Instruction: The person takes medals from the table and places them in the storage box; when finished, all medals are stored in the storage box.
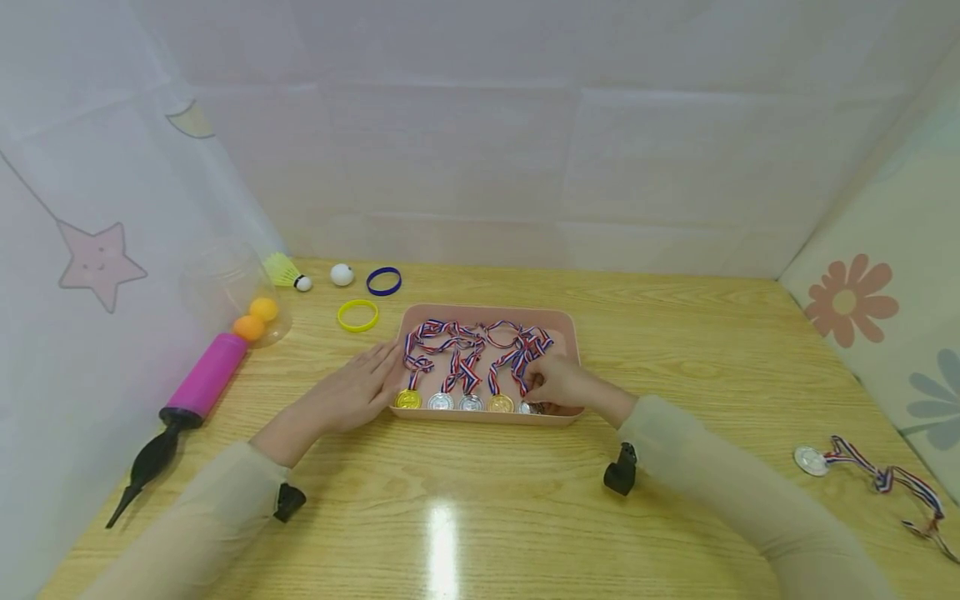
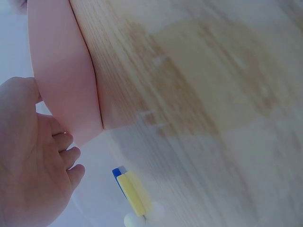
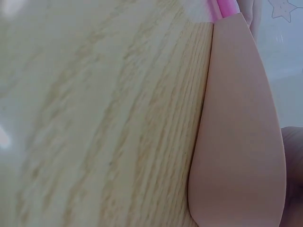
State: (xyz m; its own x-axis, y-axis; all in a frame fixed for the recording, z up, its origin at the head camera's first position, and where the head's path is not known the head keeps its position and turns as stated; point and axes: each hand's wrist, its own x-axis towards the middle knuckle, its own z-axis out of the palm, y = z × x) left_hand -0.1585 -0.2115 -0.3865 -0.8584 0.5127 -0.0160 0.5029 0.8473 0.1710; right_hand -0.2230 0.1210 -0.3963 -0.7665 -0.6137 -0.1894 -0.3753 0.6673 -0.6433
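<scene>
A shallow pink tray [image 1: 480,416] holds several medals on red, white and blue ribbons, their discs lined along its front. Gold-coloured medals [image 1: 408,399] and silver ones [image 1: 441,402] lie in the row. My left hand [image 1: 356,392] grips the tray's left side near the front corner; in the left wrist view the hand [image 2: 38,156] has its thumb at the rim and its fingertips curled. Reaching inside the front right corner, my right hand [image 1: 558,383] pinches a silver medal [image 1: 531,408], partly covered by the fingers. The tray's front wall [image 3: 241,118] hides most of that hand in the right wrist view.
Another silver medal [image 1: 812,461] lies far right, ribbon trailing. At left are a pink hand pump [image 1: 210,375], a clear container [image 1: 213,287] with orange balls [image 1: 249,327], a shuttlecock [image 1: 283,272], a white ball [image 1: 342,275], a blue wristband [image 1: 384,292] and a yellow one [image 1: 357,326].
</scene>
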